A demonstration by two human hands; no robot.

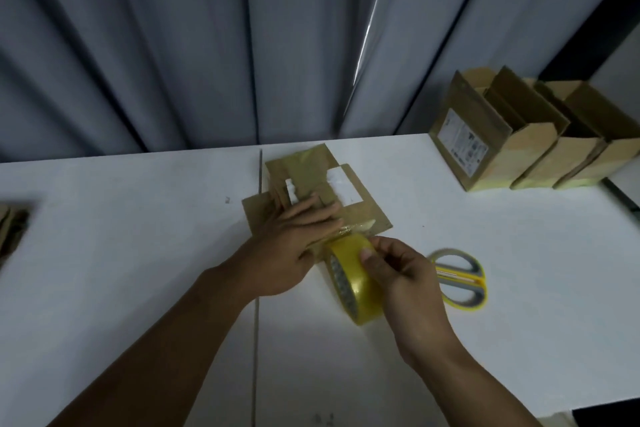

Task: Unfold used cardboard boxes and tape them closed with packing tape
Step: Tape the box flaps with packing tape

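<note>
A flattened cardboard box (311, 180) lies near the middle of the white table (138, 236), its flaps spread flat and a white label (346, 185) showing on its upper face. The person's left hand (294, 246) lies palm down on the near part of the box, fingers straight and close together, pressing the cardboard to the table and holding nothing. Just beside it, at the box's near edge, the right hand (405, 274) grips a roll of yellow packing tape (353, 284). The thumb lies across the roll's outer face and the other fingers curl round its far side. The roll stands on edge, its open core turned towards the left forearm, touching or almost touching the table. A short strip of tape (356, 227) runs from the top of the roll onto the cardboard, right by the left fingertips; whether it is stuck down I cannot tell.

To the right of the right hand, a pair of scissors (460, 277) with yellow and grey handles lies flat on the table. At the far right three upright boxes (519, 135) stand in a row, tops open, touching one another. A blurred pile of cardboard (12, 232) sits at the left edge. Grey curtains (173, 45) hang behind the table
</note>
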